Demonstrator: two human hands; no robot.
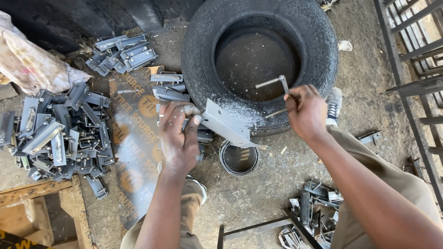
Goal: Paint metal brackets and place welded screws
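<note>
My left hand (179,133) grips a grey metal bracket (227,125), a flat angled plate that rests on the near wall of a black tyre (323,50). My right hand (307,110) is closed on a bent metal rod (276,90), a U-shaped piece that sticks out over the tyre's hollow middle. Grey paint speckles the tyre's rim where the bracket lies. Just below the bracket stands a small round tin (239,159) with dark liquid in it.
A big heap of grey metal brackets (60,133) lies at the left, a smaller stack (122,53) behind it, more (314,210) at lower right. Printed cardboard (134,152) covers the floor. A wooden frame (41,191), metal railings (415,69) and a plastic bag (27,60) border the spot.
</note>
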